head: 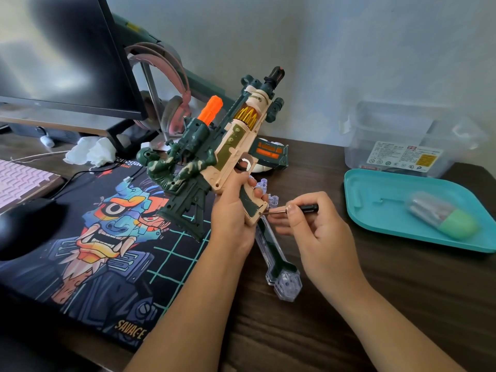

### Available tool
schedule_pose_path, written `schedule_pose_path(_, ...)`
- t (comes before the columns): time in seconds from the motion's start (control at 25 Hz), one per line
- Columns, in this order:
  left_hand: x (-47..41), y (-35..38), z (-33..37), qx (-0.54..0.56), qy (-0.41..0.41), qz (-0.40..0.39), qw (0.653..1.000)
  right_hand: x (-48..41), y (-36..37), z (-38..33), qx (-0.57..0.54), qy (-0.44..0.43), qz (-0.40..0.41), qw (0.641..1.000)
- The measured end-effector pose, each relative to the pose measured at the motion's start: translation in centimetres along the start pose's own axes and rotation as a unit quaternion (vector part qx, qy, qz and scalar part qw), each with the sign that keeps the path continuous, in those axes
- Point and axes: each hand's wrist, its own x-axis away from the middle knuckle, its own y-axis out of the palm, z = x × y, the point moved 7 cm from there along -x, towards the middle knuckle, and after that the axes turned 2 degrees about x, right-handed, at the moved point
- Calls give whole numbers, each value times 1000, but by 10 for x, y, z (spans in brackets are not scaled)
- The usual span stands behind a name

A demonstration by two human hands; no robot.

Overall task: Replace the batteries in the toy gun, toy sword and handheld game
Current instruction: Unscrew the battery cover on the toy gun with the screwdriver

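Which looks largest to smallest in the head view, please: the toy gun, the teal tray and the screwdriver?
1. toy gun, though it is held up nearer the camera
2. teal tray
3. screwdriver, clearly smallest

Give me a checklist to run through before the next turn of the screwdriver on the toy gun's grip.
1. Toy gun held steady: left hand wraps its grip, ok.
2. Screwdriver tip at the grip's base: ok.
3. Tip seated in the screw head: cannot tell, too small.
4. Right hand pinches the screwdriver handle: ok.
5. Teal tray within reach for the screw: ok.
6. Toy sword lies under the hands, could catch a dropped screw: not ok.
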Motion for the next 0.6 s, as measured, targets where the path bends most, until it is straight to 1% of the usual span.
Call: schedule_pose_path(0.6,1,-1,1,-6,5,3,1000,2,0,0,2,-2,-1,1000)
